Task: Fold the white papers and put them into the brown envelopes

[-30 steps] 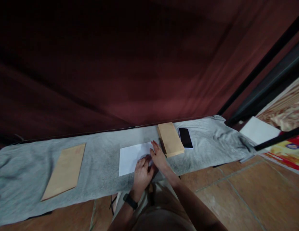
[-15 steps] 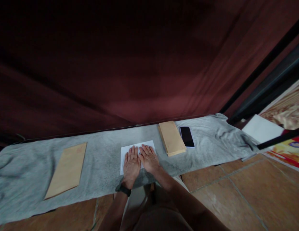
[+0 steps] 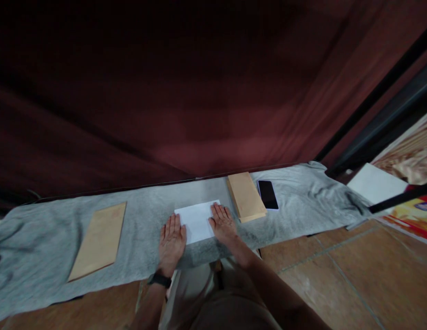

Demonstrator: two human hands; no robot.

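Filling the upper view, a dark red curtain hides whatever stands behind it. Below it a grey cloth runs across the floor, cut off at the left edge. On the cloth's middle lies a white folded sheet, its long axis running left to right. The left hand and right hand lie flat and released, fingers spread, pressing the sheet's two side edges.
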